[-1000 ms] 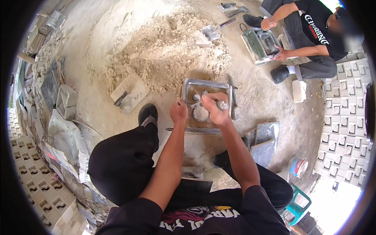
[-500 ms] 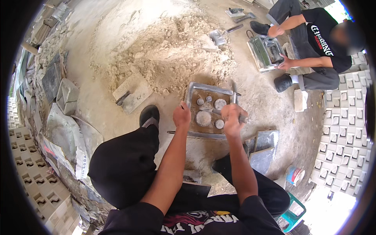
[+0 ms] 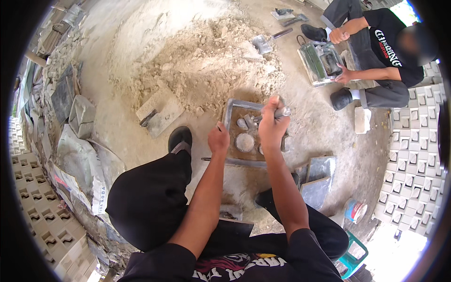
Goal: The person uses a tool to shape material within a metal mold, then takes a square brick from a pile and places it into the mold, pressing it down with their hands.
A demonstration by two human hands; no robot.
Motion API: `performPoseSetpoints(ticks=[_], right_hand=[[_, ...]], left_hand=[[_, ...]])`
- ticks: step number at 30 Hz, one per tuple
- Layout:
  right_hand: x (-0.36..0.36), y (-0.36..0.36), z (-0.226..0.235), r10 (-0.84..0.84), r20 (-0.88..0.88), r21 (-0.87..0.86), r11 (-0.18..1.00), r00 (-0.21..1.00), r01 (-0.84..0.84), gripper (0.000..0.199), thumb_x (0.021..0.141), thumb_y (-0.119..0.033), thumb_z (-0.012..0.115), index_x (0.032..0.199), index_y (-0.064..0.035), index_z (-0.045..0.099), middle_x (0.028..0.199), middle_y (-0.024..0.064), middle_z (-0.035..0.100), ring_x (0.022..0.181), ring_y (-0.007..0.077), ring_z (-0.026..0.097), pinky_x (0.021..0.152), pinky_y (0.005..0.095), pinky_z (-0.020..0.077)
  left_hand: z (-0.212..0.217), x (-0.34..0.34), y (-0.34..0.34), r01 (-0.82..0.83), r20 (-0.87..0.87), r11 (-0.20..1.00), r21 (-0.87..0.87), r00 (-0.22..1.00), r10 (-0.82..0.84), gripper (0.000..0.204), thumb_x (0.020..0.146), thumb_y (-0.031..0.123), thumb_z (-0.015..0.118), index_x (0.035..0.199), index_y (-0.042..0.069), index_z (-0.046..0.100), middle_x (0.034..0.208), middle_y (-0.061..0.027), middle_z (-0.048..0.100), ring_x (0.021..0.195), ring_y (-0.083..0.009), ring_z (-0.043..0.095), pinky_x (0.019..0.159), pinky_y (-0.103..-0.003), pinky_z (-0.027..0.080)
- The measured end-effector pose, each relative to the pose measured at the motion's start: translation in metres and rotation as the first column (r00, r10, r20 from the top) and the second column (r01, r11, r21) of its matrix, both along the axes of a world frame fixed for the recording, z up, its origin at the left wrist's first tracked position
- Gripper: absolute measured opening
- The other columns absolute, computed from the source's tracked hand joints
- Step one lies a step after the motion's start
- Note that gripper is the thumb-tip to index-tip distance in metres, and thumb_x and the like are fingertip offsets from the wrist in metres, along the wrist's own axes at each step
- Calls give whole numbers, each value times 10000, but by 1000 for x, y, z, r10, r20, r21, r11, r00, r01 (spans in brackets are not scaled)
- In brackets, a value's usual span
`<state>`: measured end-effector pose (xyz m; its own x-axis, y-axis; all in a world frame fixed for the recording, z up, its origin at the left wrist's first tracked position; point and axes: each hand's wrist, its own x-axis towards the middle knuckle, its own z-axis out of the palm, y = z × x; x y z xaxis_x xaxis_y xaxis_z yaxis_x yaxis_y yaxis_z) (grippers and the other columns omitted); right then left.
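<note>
A rectangular grey metal mould frame [image 3: 244, 103] lies on the dusty ground between my feet. Inside it are several round, dust-covered pieces, the biggest a pale disc [image 3: 244, 142]. My left hand [image 3: 219, 140] is closed at the frame's left side, thumb uppermost. Over the right part of the frame, my right hand [image 3: 273, 124] grips a short-handled tool [image 3: 283, 112]. Its grey working end appears to be among the smaller round pieces; I cannot tell what kind of tool it is. My right hand and forearm hide some of the round pieces and the frame's right side.
Beyond the frame rises a heap of pale crumbly powder [image 3: 197, 61]. A plastering float [image 3: 162, 113] and a trowel [image 3: 261, 44] lie by it. At upper right a seated person handles another mould [image 3: 312, 66]. Grey slabs [image 3: 317, 181] and a bucket [image 3: 354, 210] are at right.
My right hand has moved up and away from me, turning the tool. Its working end shifted toward the smaller far pieces. My left hand stays put. The other person's upper hand has moved slightly right.
</note>
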<state>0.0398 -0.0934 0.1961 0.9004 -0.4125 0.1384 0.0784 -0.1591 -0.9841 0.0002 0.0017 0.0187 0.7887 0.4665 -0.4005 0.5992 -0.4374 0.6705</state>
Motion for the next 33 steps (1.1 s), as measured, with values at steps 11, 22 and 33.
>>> performPoseSetpoints(ticks=[11, 22, 33], right_hand=[[30, 6, -17, 384, -53, -149, 910, 922, -388, 442, 948, -260, 548, 570, -64, 431, 523, -54, 386, 493, 37, 305, 428, 259, 247], [49, -16, -17, 667, -100, 269, 733, 739, -625, 115, 836, -85, 646, 750, -13, 622, 692, 18, 595, 622, 81, 521, 564, 272, 443], [44, -14, 11, 713, -112, -79, 687, 692, -722, 339, 837, -58, 490, 534, -49, 337, 518, -25, 329, 495, 65, 294, 464, 272, 233]], left_hand=[[-7, 1, -1, 27, -13, 1000, -14, 1000, -27, 568, 934, 405, 327, 866, -41, 672, 849, -295, 630, 836, -465, 602, 782, -529, 460], [-7, 1, 0, 4, 0, 1000, -31, 1000, -4, 584, 935, 411, 317, 872, -48, 672, 858, -296, 631, 844, -462, 602, 794, -521, 454], [-7, 0, -3, 1, 13, 1000, -21, 1000, -1, 573, 932, 404, 318, 866, -47, 665, 840, -284, 635, 831, -468, 599, 785, -523, 453]])
